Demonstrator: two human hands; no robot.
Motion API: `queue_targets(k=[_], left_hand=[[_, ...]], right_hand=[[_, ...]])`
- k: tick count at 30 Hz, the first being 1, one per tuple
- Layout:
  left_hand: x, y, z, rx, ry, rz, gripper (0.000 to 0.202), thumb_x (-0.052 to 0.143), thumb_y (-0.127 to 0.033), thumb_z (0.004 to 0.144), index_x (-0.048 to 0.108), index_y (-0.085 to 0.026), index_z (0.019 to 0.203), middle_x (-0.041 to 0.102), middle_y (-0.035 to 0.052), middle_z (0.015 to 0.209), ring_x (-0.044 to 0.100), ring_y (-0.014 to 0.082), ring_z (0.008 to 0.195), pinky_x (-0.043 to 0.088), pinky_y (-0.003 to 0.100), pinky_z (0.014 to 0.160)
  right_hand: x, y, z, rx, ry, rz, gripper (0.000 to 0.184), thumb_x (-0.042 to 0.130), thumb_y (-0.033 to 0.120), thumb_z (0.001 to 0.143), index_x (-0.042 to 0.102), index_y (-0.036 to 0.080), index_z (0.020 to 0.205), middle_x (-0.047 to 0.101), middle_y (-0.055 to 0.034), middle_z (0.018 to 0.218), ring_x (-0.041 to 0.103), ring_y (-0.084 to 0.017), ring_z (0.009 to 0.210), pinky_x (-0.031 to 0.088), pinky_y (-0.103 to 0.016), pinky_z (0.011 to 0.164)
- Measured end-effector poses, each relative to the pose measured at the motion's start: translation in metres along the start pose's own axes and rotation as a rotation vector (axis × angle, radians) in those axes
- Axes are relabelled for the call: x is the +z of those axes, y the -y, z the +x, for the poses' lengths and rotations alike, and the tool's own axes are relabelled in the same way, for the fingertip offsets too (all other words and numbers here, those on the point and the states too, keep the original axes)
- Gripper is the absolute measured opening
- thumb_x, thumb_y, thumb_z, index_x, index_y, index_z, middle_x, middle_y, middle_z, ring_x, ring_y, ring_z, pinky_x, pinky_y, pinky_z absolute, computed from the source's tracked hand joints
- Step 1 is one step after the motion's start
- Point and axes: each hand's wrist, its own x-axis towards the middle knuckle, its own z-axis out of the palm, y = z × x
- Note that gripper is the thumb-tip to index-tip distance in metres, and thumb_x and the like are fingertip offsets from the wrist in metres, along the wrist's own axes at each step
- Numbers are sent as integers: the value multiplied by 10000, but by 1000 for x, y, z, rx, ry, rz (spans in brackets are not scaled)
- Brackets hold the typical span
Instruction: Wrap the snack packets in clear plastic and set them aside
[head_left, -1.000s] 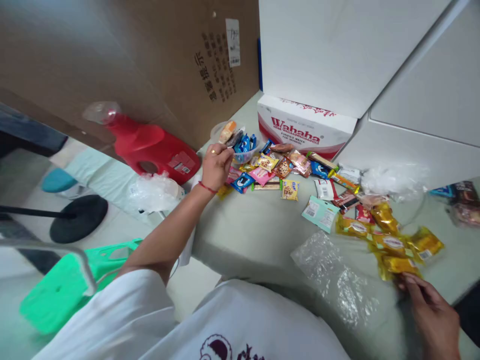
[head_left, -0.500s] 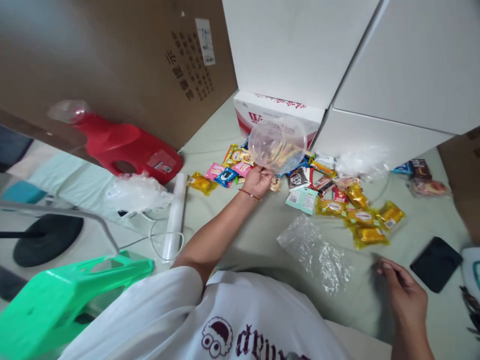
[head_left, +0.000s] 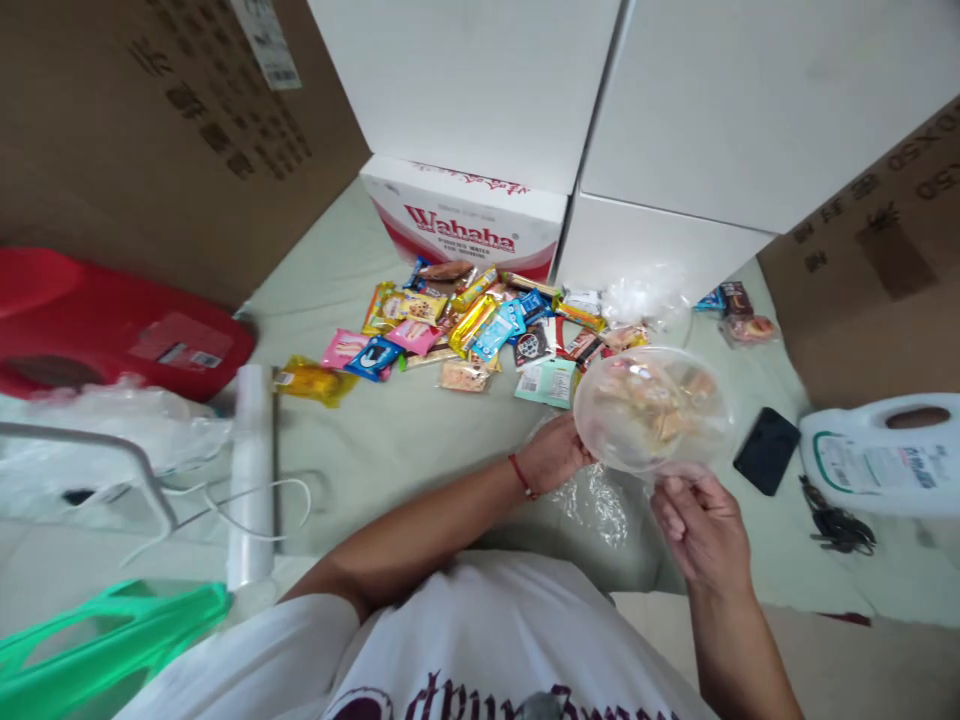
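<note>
A clear round plastic bowl point(head_left: 651, 410) is held up in front of me, tilted toward the camera, above the pale green surface point(head_left: 390, 440). My left hand point(head_left: 553, 455) grips its left rim. My right hand point(head_left: 701, 520) pinches its lower rim from below. Yellow snack packets show blurred through the bowl. Several small colourful snack packets point(head_left: 465, 330) lie scattered beyond the bowl, and a lone yellow packet point(head_left: 313, 380) lies further left. A crumpled clear plastic bag point(head_left: 596, 505) lies under my hands.
A Wahaha carton point(head_left: 465, 225) and white boxes point(head_left: 675, 130) stand at the back, brown cardboard boxes point(head_left: 150, 140) to both sides. A black phone point(head_left: 766, 450) and white jug point(head_left: 881, 455) lie right. A red jug point(head_left: 97, 325), plastic roll point(head_left: 250, 470) and green plastic object point(head_left: 90, 645) are left.
My left hand carried the clear bowl from the snack pile at the left across to the right and nearer to me. My right hand left the yellow packets and took hold of the bowl's lower rim.
</note>
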Motion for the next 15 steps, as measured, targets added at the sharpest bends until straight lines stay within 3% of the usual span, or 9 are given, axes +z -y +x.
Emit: queue_targets(k=[2,3,5,7,11,13,15], left_hand=[[-13,6,-6,61,-56,403,374,546,-469,993,698,-195,1196,704,113,1180,678,185,930,573,392,903],[-20,7,-10,130,-47,652,360,519,-447,1007,700,-193,1184,697,122,1182,667,205,970,560,421,934],[-33,7,-20,296,37,1142,298,511,-348,1009,715,-196,1164,679,139,1263,615,263,1172,483,494,1069],[-46,10,-31,393,137,1512,272,514,-262,1001,724,-205,1164,648,138,1383,513,300,1362,368,556,1179],[-77,18,-55,422,194,1848,367,556,-264,1002,653,-256,1357,555,91,1557,418,267,1495,233,550,1267],[-92,20,-68,425,169,1888,410,561,-301,1011,615,-282,1417,524,67,1594,415,252,1509,209,534,1283],[-102,19,-82,420,110,1909,419,538,-305,1022,606,-297,1435,509,58,1609,420,250,1514,208,534,1288]], right_hand=[[-24,16,13,-140,-197,-215,202,760,441,875,718,252,930,566,28,645,446,-100,511,371,-249,507],[-41,26,25,-220,-315,-384,204,735,444,886,725,253,957,588,15,675,509,-130,574,424,-278,567],[-80,45,60,-319,-513,-848,240,664,426,921,749,243,1052,661,-32,783,598,-193,713,480,-342,699],[-117,56,102,-300,-565,-1315,263,588,327,934,764,181,1064,723,-121,930,659,-272,879,484,-397,811],[-156,42,174,22,-270,-1830,356,443,192,970,739,126,1157,720,-215,1061,674,-301,927,436,-365,740],[-160,25,200,63,-165,-1918,372,415,176,984,719,119,1191,712,-209,1050,672,-285,887,398,-341,697],[-159,9,224,26,-152,-1936,374,404,157,995,709,101,1203,705,-209,1049,663,-271,871,373,-332,687]])
